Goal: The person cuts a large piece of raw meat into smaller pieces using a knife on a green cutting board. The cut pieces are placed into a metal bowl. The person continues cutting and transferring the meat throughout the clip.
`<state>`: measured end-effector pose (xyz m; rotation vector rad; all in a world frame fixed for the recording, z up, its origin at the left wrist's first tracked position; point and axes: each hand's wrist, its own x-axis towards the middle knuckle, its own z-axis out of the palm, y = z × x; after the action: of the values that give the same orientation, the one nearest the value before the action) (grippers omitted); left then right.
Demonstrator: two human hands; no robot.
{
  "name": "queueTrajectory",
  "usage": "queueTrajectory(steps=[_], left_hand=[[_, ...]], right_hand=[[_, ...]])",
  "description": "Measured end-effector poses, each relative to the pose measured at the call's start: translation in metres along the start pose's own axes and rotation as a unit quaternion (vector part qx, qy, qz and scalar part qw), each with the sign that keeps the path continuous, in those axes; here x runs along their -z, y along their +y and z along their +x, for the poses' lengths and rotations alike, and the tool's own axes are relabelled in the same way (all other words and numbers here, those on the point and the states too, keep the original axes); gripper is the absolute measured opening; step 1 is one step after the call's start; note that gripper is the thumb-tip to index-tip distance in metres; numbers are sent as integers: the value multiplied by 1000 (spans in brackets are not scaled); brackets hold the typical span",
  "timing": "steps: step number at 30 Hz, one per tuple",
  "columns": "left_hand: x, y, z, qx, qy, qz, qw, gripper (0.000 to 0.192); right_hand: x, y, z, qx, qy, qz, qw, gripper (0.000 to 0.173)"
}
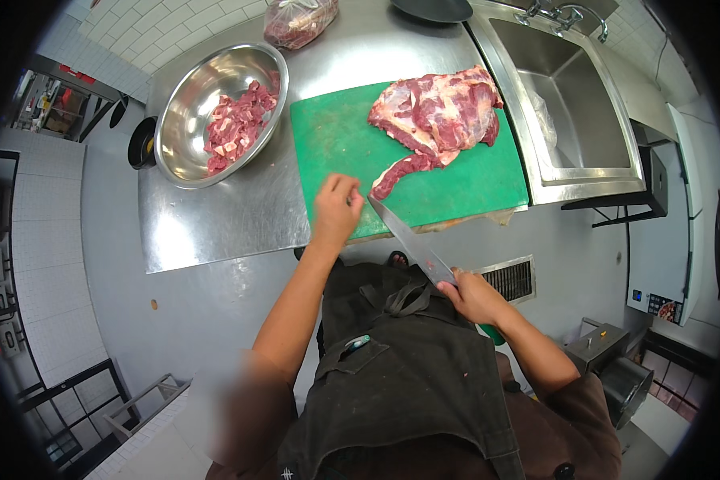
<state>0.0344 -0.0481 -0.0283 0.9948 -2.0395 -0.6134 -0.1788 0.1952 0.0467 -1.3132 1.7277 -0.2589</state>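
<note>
My right hand (477,296) is closed on the green handle of a large kitchen knife (411,240), whose blade points up and left. The blade's tip is beside the narrow strip of a large piece of raw red meat (441,111) with pale fat. This meat lies on a green cutting board (336,132). My left hand (338,207) is over the board's lower left part, slightly blurred, with curled fingers; whether it holds anything I cannot tell. A steel bowl (183,114) left of the board holds cut meat pieces (240,126).
Bagged meat (300,23) lies at the steel table's (216,219) back, near a dark pan (435,8). Right of the board is a steel sink (576,102) with clear plastic inside and a faucet (567,18) behind. A black container (142,144) stands beyond the bowl.
</note>
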Motion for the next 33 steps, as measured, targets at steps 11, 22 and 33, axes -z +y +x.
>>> queueTrajectory(steps=[11,22,33], left_hand=[[5,21,0,-46,-10,13,999,13],[-8,14,10,-58,-96,-73,991,11],[-7,15,4,-14,-82,-89,993,11]], right_hand=[[16,10,1,2,76,20,997,38],[13,-19,53,-34,32,51,998,47],[3,-7,26,-3,36,43,998,43]])
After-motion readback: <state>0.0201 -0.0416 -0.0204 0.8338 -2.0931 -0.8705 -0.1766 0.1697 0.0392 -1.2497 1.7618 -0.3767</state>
